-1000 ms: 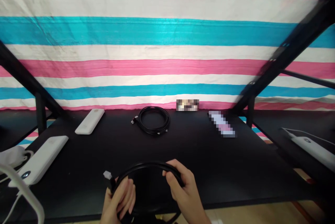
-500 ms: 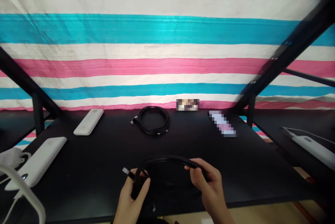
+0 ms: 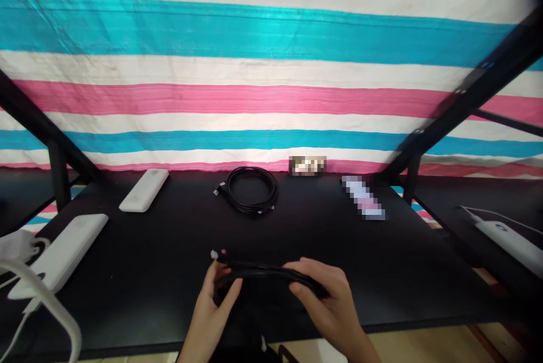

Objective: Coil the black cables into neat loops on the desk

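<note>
Between my two hands, above the near part of the black table, is a coiled black cable [image 3: 261, 271]. My left hand [image 3: 216, 301] is closed around the left end of the coil, with a light metal plug [image 3: 214, 254] sticking out above the fingers. My right hand [image 3: 324, 295] grips the coil's right side, thumb in front and fingers behind. Another pale plug end [image 3: 263, 344] hangs below, near the table's front edge. A second coiled black cable [image 3: 251, 190] lies farther back on the table, its plugs showing at the left and lower right.
White power banks [image 3: 144, 190] lie at the left, the nearer power bank [image 3: 72, 250] beside a white charger [image 3: 17, 245] and a thick white cord [image 3: 63, 318]. A blurred-out flat item [image 3: 362, 198] is at the right. Black frame bars [image 3: 462, 94] slant up both sides before a striped sheet [image 3: 271, 35].
The held coil has been brought flatter and narrower between my hands, and my right hand has turned and shifted slightly left. The view has tilted down a little.
</note>
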Available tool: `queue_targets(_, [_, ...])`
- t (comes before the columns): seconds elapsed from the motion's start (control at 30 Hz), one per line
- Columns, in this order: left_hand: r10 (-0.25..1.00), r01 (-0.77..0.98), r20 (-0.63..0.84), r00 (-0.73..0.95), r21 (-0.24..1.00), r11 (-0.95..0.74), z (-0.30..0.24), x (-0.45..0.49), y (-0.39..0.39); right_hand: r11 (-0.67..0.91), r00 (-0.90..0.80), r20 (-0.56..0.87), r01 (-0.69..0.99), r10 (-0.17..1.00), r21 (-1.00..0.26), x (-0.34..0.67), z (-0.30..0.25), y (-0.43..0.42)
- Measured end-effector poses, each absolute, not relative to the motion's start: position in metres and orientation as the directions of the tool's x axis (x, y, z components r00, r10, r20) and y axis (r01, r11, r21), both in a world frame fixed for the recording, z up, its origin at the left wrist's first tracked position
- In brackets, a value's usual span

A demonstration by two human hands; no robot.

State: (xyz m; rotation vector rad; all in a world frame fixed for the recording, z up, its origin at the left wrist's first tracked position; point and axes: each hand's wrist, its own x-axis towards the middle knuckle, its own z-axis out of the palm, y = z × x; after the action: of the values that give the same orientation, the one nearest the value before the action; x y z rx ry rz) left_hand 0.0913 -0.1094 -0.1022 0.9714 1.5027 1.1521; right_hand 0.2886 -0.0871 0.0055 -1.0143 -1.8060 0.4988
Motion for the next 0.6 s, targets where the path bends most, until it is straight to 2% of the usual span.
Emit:
queue_targets(0.07, [0.917, 0.092, -0.132, -0.376, 0.980, 0.178, -0.097, 0.086, -0.105, 0.581, -0.182, 0.562, 0.419, 0.807, -0.698, 0.289, 0.009, -0.085])
queue_targets(0.17, [0.843, 0.301, 0.152, -0.516, 0.954, 0.012, -0.070, 0.084, -0.103, 0.604, -0.148, 0.611, 0.449, 0.777, -0.659, 0.287, 0.011, -0.084])
queue_targets(0.23, [0.845, 0.385, 0.286, -0.451, 0.917, -0.105, -0.044, 0.086, -0.102, 0.624, -0.154, 0.634, 0.455, 0.758, -0.635, 0.283, 0.013, -0.084])
queue_targets(0.3, [0.887, 0.395, 0.344, -0.308, 0.894, -0.210, -0.020, 0.088, -0.100, 0.649, -0.187, 0.644, 0.443, 0.741, -0.618, 0.276, 0.015, -0.086])
queue_targets(0.4, [0.942, 0.277, 0.313, -0.116, 0.921, -0.272, -0.002, 0.087, -0.095, 0.676, -0.230, 0.648, 0.416, 0.726, -0.609, 0.270, 0.018, -0.089])
queue_targets(0.47, [0.971, 0.163, 0.232, -0.056, 0.962, -0.221, -0.002, 0.085, -0.093, 0.667, -0.224, 0.637, 0.389, 0.737, -0.635, 0.268, 0.021, -0.090])
queue_targets(0.53, [0.989, 0.023, 0.127, -0.080, 0.992, -0.126, -0.005, 0.083, -0.092, 0.633, -0.195, 0.606, 0.340, 0.771, -0.695, 0.267, 0.020, -0.089])
queue_targets(0.6, [0.981, -0.174, 0.017, -0.195, 0.983, -0.052, -0.008, 0.084, -0.093, 0.540, -0.123, 0.528, 0.262, 0.840, -0.799, 0.265, 0.015, -0.089])
